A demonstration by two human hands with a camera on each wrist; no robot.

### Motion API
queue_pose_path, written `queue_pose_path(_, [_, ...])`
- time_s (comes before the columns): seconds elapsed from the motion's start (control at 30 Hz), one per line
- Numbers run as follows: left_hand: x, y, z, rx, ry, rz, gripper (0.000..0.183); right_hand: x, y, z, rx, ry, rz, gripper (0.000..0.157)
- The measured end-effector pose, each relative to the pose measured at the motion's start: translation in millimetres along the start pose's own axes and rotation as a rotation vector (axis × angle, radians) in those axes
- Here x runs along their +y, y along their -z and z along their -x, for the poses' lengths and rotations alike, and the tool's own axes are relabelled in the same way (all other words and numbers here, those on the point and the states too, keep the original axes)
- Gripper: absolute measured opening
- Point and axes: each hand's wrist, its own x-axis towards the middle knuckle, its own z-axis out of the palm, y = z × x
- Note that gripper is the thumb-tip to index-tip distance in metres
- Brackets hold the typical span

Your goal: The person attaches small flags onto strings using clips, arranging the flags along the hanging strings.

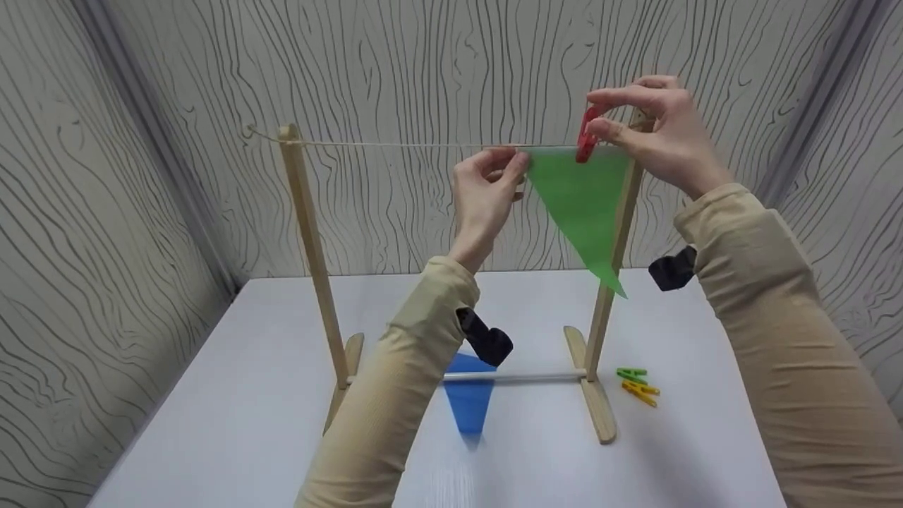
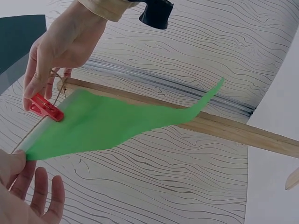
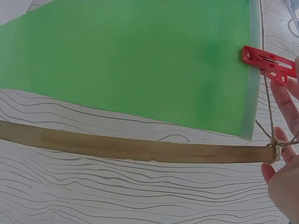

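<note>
A green triangular pennant (image 1: 582, 190) hangs point down along a thin string (image 1: 395, 144), near the right wooden post (image 1: 610, 296). My left hand (image 1: 487, 190) pinches its upper left corner between thumb and fingertips, right at the string. With my right hand (image 1: 652, 130) I grip the handle end of a red clothespin (image 1: 587, 137), whose nose overlaps the pennant's top edge. In the right wrist view the red clothespin (image 3: 268, 61) lies across the pale top strip and the string. The pennant's tip curls in the left wrist view.
A blue pennant (image 1: 469, 402) lies on the white table (image 1: 233, 395), partly under the stand's white crossbar (image 1: 536, 376). Right of the stand lie a green clothespin (image 1: 631, 375) and a yellow clothespin (image 1: 640, 392). The left wooden post (image 1: 314, 261) carries the string's other end.
</note>
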Motion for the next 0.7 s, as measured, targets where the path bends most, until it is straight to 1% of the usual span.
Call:
queue_pose_path(0.17, [-1.4,1.0,-0.9,-0.001,0.003,0.011,0.025,0.7,-0.9,0.6,0.007,0.004,-0.012,0.039])
queue_pose_path(0.5, [-3.2,3.7,0.0,-0.003,-0.011,0.01,0.027,2.3,-0.1,3.4,-0.005,0.004,-0.046,0.04])
queue_pose_path(0.7, [-3.9,5.1,0.2,-0.002,-0.004,0.014,0.03,3.5,-0.7,4.8,0.002,0.03,-0.063,0.039])
